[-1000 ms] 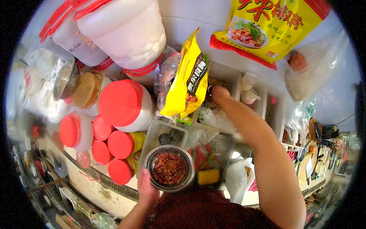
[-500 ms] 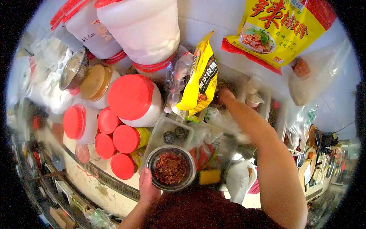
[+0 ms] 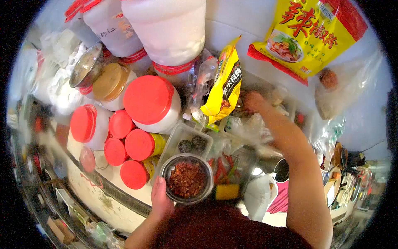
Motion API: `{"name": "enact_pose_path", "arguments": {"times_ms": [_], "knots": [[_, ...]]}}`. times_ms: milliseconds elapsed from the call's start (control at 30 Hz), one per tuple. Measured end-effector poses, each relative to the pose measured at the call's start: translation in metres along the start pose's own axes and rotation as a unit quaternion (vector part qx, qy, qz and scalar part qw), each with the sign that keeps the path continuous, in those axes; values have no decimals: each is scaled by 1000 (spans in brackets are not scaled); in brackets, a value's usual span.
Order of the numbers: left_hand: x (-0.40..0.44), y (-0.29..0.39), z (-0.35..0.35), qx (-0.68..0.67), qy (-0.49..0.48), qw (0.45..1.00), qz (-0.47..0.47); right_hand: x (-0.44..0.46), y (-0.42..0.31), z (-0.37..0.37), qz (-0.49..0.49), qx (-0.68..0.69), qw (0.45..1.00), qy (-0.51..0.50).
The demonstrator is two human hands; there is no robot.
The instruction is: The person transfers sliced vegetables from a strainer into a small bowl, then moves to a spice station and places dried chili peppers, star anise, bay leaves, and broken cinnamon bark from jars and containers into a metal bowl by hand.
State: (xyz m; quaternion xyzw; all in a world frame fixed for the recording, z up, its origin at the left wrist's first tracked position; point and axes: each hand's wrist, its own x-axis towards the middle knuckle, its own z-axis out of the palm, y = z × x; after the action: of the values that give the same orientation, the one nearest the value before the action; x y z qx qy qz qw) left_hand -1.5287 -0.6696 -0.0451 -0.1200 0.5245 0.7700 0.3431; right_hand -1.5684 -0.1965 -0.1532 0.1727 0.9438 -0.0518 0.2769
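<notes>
My left hand [image 3: 161, 198] grips the near left side of a round bowl [image 3: 209, 184] filled with crushed red chili [image 3: 186, 178]. The thumb lies along the bowl's rim, and the bowl is held close to my body. Stretched forward, my right hand [image 3: 253, 102] reaches into a bin behind the yellow seasoning packet [image 3: 224, 93]. Its fingers point down and are hidden among the bin's contents, so their grip does not show. Crumpled clear plastic bags [image 3: 248, 126] lie just in front of that hand.
A clear plastic box [image 3: 171, 146] with dark round balls sits beyond the bowl. Red-lidded jars [image 3: 149, 99] crowd the left, with large white tubs [image 3: 166, 33] behind. A yellow chili powder bag [image 3: 309, 39] hangs at upper right; a white sack [image 3: 259, 195] stands near my right arm.
My right hand has shifted slightly right within the bin, partly from the view moving. A dark round opening now shows beside the right forearm. The left hand still holds the bowl.
</notes>
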Motion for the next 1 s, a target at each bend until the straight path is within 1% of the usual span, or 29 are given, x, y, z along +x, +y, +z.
{"name": "enact_pose_path", "arguments": {"times_ms": [67, 100, 133, 167, 200, 233, 267, 333, 367, 400, 433, 467, 500, 533, 567, 600, 633, 667, 700, 733, 767, 833, 867, 900, 967, 1000], "knots": [[4, -4, 0, 7, 3, 1000, 4, -21, -2, -25, 0, -51, 996, -75], [5, -4, 2, 16, 5, 1000, 6, -32, 11, -27, -27, 53, 998, 5], [4, 3, 10, 19, -18, 1000, 3, -46, 12, -33, -40, 102, 993, 47], [6, 4, 15, 14, -19, 1000, 6, -60, 13, -39, -56, 150, 983, 87], [8, 3, 20, -1, -17, 1000, 1, -84, 7, -51, -12, 323, 943, 75], [9, 3, 22, -16, -15, 1000, -4, -104, 2, -60, 32, 485, 872, 61], [12, 0, 20, 4, -35, 999, -1, -118, -1, -63, 30, 482, 874, 62], [16, -4, 21, 1, -39, 999, -10, -142, -7, -67, 18, 444, 885, 138], [16, -3, 23, 2, -42, 999, -22, -151, -10, -70, 18, 443, 885, 140], [14, 3, 28, 79, -45, 996, -4, -159, -14, -72, 52, 466, 875, 119], [14, -4, 25, 79, -48, 996, -4, -167, -17, -73, 85, 487, 863, 98], [19, -12, 22, 48, -56, 997, 1, -172, -15, -69, 85, 486, 864, 101], [20, -17, 19, 16, -63, 998, 8, -174, -12, -63, 54, 552, 826, 101], [19, -20, 13, 13, -61, 998, 11, -177, -14, -59, 21, 613, 784, 98], [17, -16, 16, 4, -88, 996, 1, -186, -22, -61, 18, 610, 786, 96], [15, -12, 18, -5, -113, 994, -8, -199, -36, -68, 17, 654, 752, 78], [13, -11, 21, -9, -106, 994, -7, -212, -51, -72, 16, 696, 716, 56], [10, -11, 26, 2, -62, 998, -9, -224, -70, -72, 9, 703, 709, 61], [9, -10, 27, 14, -17, 1000, -11, -236, -86, -75, -32, 702, 711, 23], [14, -9, 19, 87, -86, 992, 24, -246, -106, -76, -53, 672, 739, 10], [15, -12, 14, 82, -75, 993, 26, -256, -127, -77, -75, 640, 765, -3], [17, -17, 13, 95, -62, 993, 44, -271, -164, -81, -164, 508, 846, 20], [10, -10, 19, 86, -48, 994, 56, -279, -179, -86, -179, 423, 887, 39], [8, -7, 18, 83, -45, 994, 57, -281, -189, -85, -223, 388, 892, 70], [4, -1, 12, 7, -121, 991, 53, -289, -209, -85, -185, 373, 904, 102], [3, 1, 9, 6, -121, 991, 53, -292, -214, -87, -185, 372, 904, 101]]}}
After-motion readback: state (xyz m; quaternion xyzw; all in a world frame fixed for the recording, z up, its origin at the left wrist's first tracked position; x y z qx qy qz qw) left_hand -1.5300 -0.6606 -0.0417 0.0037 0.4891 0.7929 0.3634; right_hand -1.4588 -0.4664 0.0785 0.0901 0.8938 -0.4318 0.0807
